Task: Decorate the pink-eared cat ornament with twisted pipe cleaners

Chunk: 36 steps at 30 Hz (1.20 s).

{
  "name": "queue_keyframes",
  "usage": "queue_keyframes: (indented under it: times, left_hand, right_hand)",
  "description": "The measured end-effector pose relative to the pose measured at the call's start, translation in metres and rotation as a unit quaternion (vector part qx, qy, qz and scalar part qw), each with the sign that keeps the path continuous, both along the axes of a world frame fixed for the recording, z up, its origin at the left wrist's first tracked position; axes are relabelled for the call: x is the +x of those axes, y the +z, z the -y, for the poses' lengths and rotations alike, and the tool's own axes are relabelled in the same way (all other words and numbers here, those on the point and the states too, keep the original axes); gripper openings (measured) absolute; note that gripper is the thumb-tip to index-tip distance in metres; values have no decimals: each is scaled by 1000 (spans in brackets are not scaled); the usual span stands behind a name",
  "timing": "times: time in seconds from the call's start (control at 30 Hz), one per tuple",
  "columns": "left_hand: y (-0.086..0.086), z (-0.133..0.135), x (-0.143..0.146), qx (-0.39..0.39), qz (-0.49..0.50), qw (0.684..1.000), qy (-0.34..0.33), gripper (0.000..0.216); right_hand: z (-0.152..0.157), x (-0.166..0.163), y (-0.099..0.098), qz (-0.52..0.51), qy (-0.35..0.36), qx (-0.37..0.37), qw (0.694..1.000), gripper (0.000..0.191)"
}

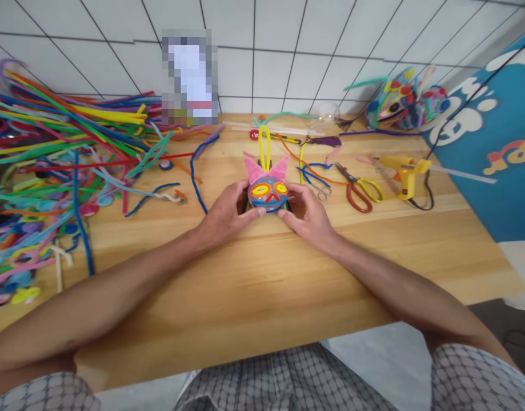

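Between my two hands sits a round, clear craft ornament (268, 197) made up as an animal face. It has pink pipe-cleaner ears, yellow and orange eye rings, a red nose piece, blue bands and a tall yellow loop on top. My left hand (230, 214) curls around its left side, the thumb at the lower edge. From the right, my right hand (307, 214) grips it the same way, thumb near the bottom. Dark strands show beside the ball, partly hidden by my fingers.
Loose pipe cleaners (86, 125) pile up on the left. To the right lie scissors (359, 188), small metal scissors (321, 191) and a yellow glue gun (403, 171) with its cord. A decorated fish-like craft (391, 105) stands at the back right, near a clear ball (325, 116).
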<state>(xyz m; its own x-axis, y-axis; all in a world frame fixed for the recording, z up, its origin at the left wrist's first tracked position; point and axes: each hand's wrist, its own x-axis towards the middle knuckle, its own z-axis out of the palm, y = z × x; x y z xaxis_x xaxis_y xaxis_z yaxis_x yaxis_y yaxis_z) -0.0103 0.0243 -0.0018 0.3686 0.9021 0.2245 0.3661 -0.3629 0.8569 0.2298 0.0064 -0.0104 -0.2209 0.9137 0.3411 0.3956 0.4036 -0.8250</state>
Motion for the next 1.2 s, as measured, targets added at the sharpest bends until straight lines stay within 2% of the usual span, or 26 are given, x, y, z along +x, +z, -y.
queue_keyframes:
  times: [0.43,0.67,1.03,1.2]
  left_hand:
    - [-3,-2,2,-7,1,1000,14,56]
    - [-4,-6,8,-8,-9,1000,23,50]
    - [-3,-4,7,41,-44,998,19,55]
    - [-2,-3,8,56,-56,997,25,55]
  right_hand:
    - [-3,-2,-5,37,-9,5,999,56]
    - [-8,0,-11,11,-11,-2,1000,55]
    - [-2,1,-5,-17,-11,-25,999,60]
    - [-2,2,0,6,-12,-19,1000,63]
